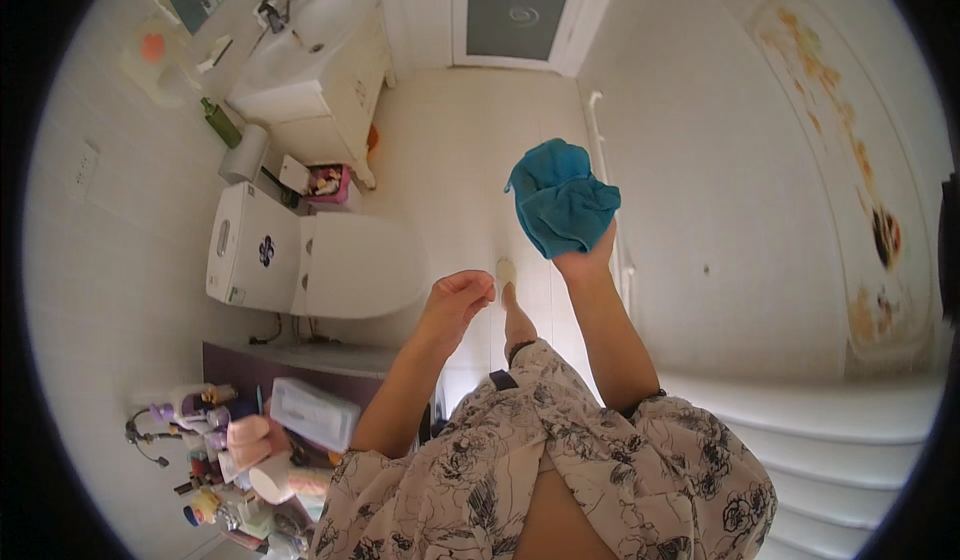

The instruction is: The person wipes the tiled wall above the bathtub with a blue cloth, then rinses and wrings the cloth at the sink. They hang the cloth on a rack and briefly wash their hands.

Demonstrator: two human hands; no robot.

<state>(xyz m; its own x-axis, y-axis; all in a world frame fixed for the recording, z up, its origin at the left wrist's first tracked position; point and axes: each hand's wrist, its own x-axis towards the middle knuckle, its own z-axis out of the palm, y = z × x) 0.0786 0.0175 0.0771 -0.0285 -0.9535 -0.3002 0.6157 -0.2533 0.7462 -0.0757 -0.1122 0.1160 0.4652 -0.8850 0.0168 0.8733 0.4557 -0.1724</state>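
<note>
A crumpled teal cloth (564, 198) lies over my right hand (589, 256), which holds it from beneath, out in front of me above the floor. The cloth hides most of my right fingers. My left hand (461, 297) is apart from the cloth, to its lower left, with the fingers curled in together. Nothing shows between those fingers. Just left of that hand is the white toilet (367, 263) with its lid down.
A white vanity with a washbasin (326, 23) stands at upper left. An open pink-lined bin (330, 183) sits between it and the toilet. Bottles and containers crowd a shelf (240, 447) at lower left. A frosted-glass door (521, 8) is ahead; a stained panel (847, 147) is at right.
</note>
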